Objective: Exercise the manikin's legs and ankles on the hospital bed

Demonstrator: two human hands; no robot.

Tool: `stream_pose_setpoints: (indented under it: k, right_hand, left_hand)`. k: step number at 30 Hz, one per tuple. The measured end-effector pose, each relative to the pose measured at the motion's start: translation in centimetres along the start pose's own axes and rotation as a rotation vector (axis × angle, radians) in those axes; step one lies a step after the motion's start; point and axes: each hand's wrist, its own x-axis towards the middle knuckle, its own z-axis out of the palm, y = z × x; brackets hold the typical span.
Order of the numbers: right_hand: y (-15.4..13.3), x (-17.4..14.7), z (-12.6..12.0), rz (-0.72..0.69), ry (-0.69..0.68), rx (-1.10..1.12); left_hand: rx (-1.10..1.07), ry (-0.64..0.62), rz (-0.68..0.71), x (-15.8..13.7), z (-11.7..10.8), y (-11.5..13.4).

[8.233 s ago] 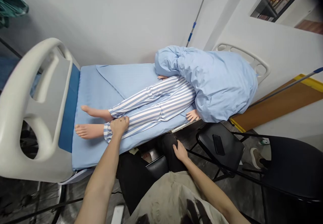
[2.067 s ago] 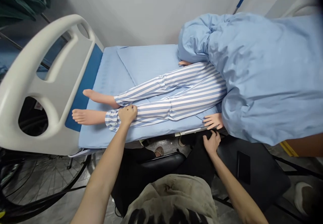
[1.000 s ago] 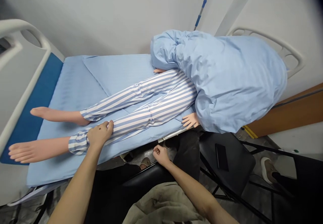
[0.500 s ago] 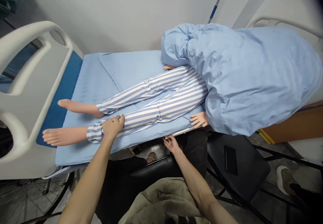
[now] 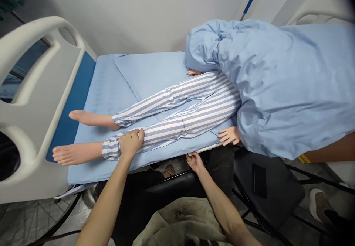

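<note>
A manikin in blue-and-white striped trousers (image 5: 205,107) lies on a bed with a light blue sheet (image 5: 155,67). Its bare feet (image 5: 77,153) point toward the footboard. My left hand (image 5: 131,141) is wrapped over the shin of the nearer leg, just above the trouser cuff. Beneath the near edge of the mattress, my right hand (image 5: 195,162) has its fingers curled at the bed's rim; what they hold, if anything, is hidden. The manikin's plastic hand (image 5: 229,135) lies palm down by that edge. A large light blue cover (image 5: 285,79) hides its upper body.
The white and blue footboard (image 5: 44,139) rises at the left. To the right, a black folding chair (image 5: 283,198) bears a dark phone-like slab (image 5: 259,180). Someone's shoe (image 5: 318,205) is beyond it. A wall (image 5: 144,13) runs behind the bed.
The whole scene has shifted to the right in the picture as my head turned slightly. Both hands keep their places on the leg and at the bed's edge.
</note>
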Motion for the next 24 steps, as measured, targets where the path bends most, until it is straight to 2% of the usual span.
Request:
stream_pose_setpoints:
  k: [5,9,11,13,17,21,24]
  right_hand:
    - [-0.1,-0.9,0.7,0.007,0.122,0.017]
    - [1.2,-2.9,0.8,0.069,0.112,-0.233]
    - [2.1,-4.3,1.4,0.100,0.025,-0.377]
    - [2.7,-5.7,2.7,0.092,-0.132,-0.446]
    - [1.6,-7.8,7.5,0.051,-0.431,-0.475]
    - [-0.9,-7.8,12.1,0.011,-0.507,-0.533]
    - [-1.9,-6.9,13.6,-0.025,-0.500,-0.553]
  left_hand:
    - [0.003,0.027,0.013,0.0,0.4,-0.2]
    - [0.000,0.031,0.031,-0.1,0.2,-0.1]
    - [-0.019,0.034,0.035,-0.2,0.1,-0.2]
    - [-0.025,0.045,0.055,-0.1,0.2,-0.3]
    - [-0.026,0.068,0.093,0.0,0.5,-0.7]
    - [-0.042,0.066,0.159,0.1,0.4,-1.3]
    - [-0.060,0.017,0.233,0.1,0.4,-2.5]
